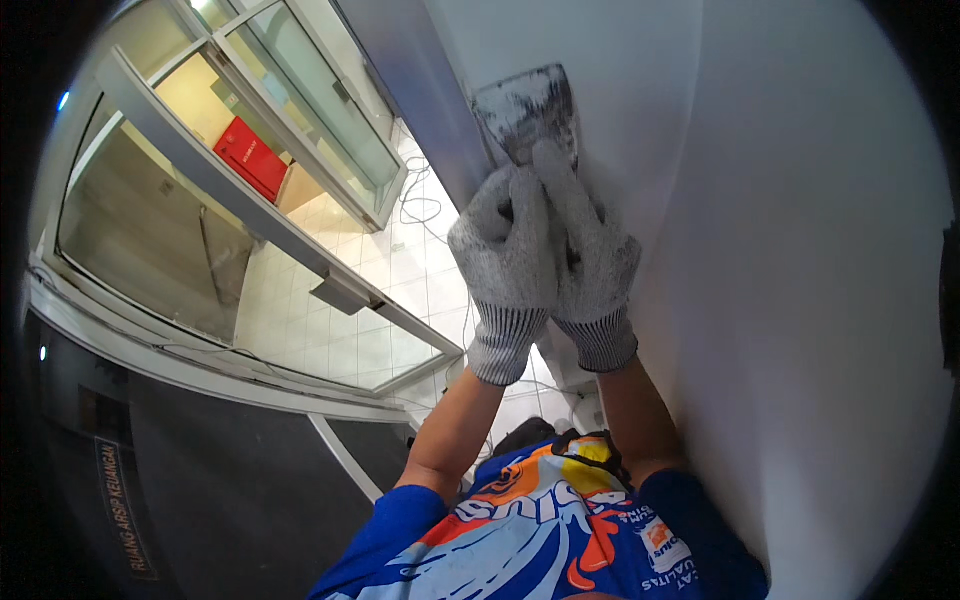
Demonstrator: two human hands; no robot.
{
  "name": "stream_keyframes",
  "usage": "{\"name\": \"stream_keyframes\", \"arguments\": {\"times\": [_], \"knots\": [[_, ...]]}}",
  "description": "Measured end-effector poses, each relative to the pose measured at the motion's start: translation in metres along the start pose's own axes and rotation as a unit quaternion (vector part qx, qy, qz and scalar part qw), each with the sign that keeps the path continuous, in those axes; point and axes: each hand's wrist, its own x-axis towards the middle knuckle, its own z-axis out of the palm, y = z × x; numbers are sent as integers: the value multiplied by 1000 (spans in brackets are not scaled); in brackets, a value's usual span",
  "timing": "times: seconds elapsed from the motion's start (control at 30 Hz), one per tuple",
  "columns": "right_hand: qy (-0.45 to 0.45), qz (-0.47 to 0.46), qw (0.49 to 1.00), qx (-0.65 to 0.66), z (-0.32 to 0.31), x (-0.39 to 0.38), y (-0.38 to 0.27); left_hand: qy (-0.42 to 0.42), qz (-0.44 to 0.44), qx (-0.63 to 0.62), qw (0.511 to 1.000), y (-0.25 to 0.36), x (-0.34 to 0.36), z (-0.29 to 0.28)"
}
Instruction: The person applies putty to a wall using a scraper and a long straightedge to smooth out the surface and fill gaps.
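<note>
A putty knife (pixel 527 108) with a wide metal blade, smeared white and dark, lies against the pale wall (pixel 640 80) close to its left edge. Both of my hands wear grey knit gloves with striped cuffs and press together at the base of the blade. My right hand (pixel 597 250) is closed on the putty knife, its index finger stretched along the blade. Beside it, my left hand (pixel 505 245) is curled with its fingertips at the blade's lower left. The handle is hidden by the gloves.
A bluish-grey frame strip (pixel 415 85) borders the wall on the left. Glass doors in metal frames (pixel 225 165) stand beyond, one with a handle plate (pixel 340 295). Cables (pixel 425 205) lie on the white tiled floor (pixel 410 265). A red box (pixel 252 160) is farther off.
</note>
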Motion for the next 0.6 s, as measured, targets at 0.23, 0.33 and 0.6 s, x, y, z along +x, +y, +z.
{"name": "stream_keyframes", "arguments": {"times": [0.23, 0.33, 0.6], "knots": [[41, -51, 998, -24, -1, -2, -2, -13, -23, -26, 999, -10, -2, -2], [-34, 19, 999, -19, -6, -3, -4, -21, -47, -75, 996, 3, 1, -3], [0, -17, 999, -28, -4, -7, 1, -14, -69, -69, 995, -9, -6, -4]]}}
